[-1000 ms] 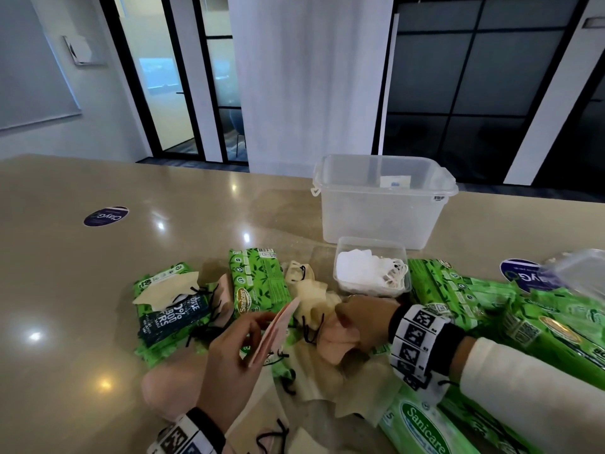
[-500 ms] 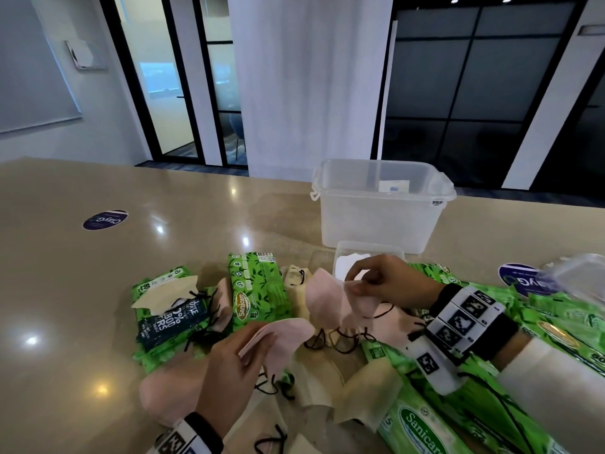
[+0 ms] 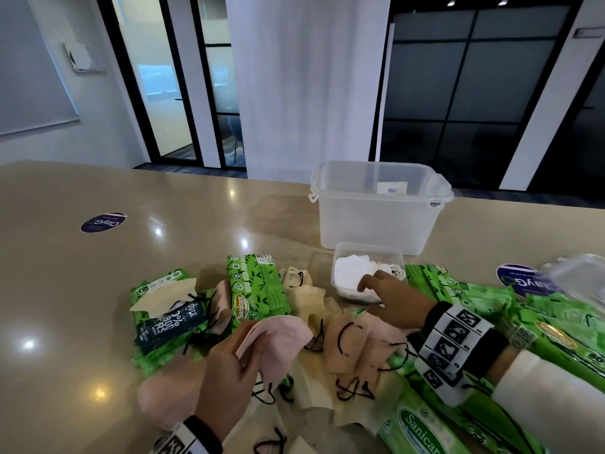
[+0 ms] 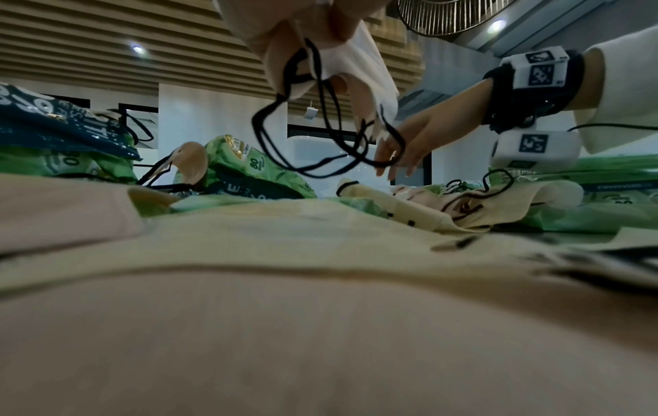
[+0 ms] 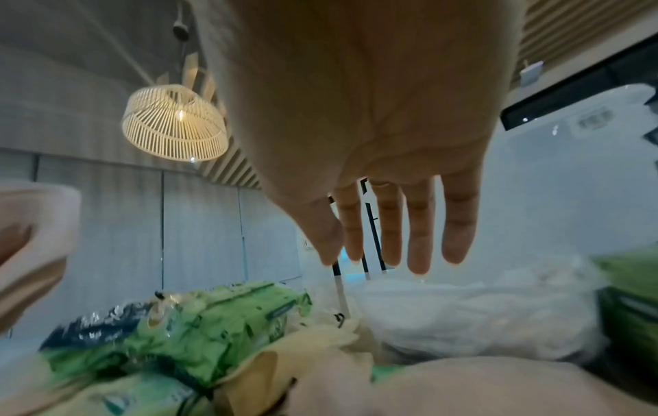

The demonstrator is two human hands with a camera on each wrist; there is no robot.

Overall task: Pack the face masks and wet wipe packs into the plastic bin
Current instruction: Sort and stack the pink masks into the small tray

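Note:
My left hand pinches a pink face mask a little above the pile; its black ear loops dangle under the fingers. My right hand hovers with straight fingers and holds nothing, above two pink masks and beside a small clear tub of white masks. Cream masks and green wet wipe packs lie scattered on the table. The clear plastic bin stands behind them, open; only a small white label shows inside.
More green wipe packs are heaped along the right, with a clear lid on top. A dark blue pack lies on the left packs. Purple round stickers mark the beige table.
My right hand lifted pink masks from the pile, let them drop, and now hovers with straight fingers by the small tub. The left hand kept its pink mask and barely moved.

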